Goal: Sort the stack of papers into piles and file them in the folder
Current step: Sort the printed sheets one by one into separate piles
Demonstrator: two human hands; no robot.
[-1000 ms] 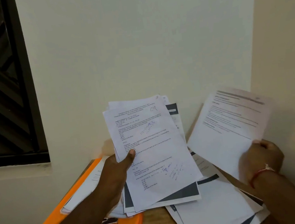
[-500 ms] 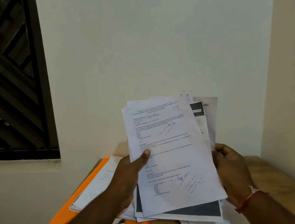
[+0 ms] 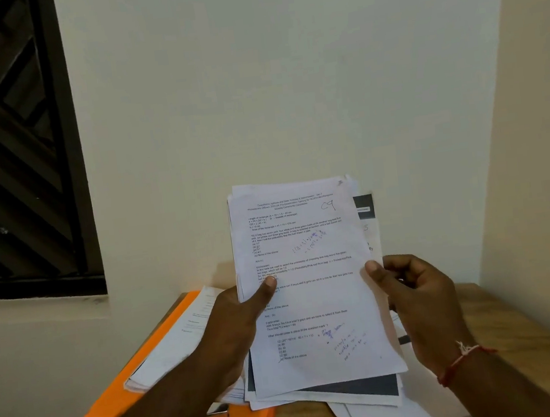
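I hold a stack of printed papers point(image 3: 309, 283) upright in front of me, above the table. The top sheet carries typed questions and blue pen notes. My left hand point(image 3: 236, 329) grips the stack's left edge, thumb on the front. My right hand point(image 3: 414, 302) pinches the right edge, thumb on the top sheet. An open orange folder point(image 3: 141, 371) lies on the table at the left with a pile of white sheets point(image 3: 179, 342) on it. More loose sheets point(image 3: 386, 415) lie on the table below the stack, partly hidden by it.
The wooden table point(image 3: 506, 329) sits in a corner between pale walls. A dark barred window point(image 3: 9, 146) is at the upper left. A red thread band point(image 3: 462, 361) circles my right wrist.
My right hand let go of the single sheet it held out to the right and came back to the stack, now pinching its right edge. The view shifted left.
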